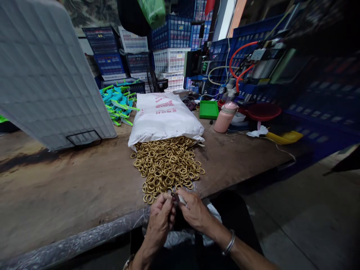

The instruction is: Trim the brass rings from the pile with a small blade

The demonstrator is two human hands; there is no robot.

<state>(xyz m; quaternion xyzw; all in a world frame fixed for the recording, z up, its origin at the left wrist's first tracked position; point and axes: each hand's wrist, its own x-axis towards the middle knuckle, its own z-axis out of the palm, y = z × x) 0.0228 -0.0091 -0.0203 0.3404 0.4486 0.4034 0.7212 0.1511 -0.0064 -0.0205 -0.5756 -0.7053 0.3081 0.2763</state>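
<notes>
At the table's front edge, my left hand (162, 215) and my right hand (194, 210) meet with fingers pinched. Between their fingertips is a small dark piece (173, 195), too small to name. A whitish bit (182, 200) shows at my right thumb; its kind cannot be made out. Just beyond my fingers lies a heap of brass-coloured rings (165, 165). The heap spreads from the mouth of a white sack (165, 116) with red print, lying on its side. A few loose rings (148, 198) lie close to my left fingertips.
A grey ribbed panel (53, 75) stands at the left of the brown table (92, 187). Behind are blue-green clips (118, 101), a green tray (208, 109), a pink bottle (225, 118), a red dish (264, 111) and a yellow scoop (285, 137). Stacked crates (171, 60) rise behind the table.
</notes>
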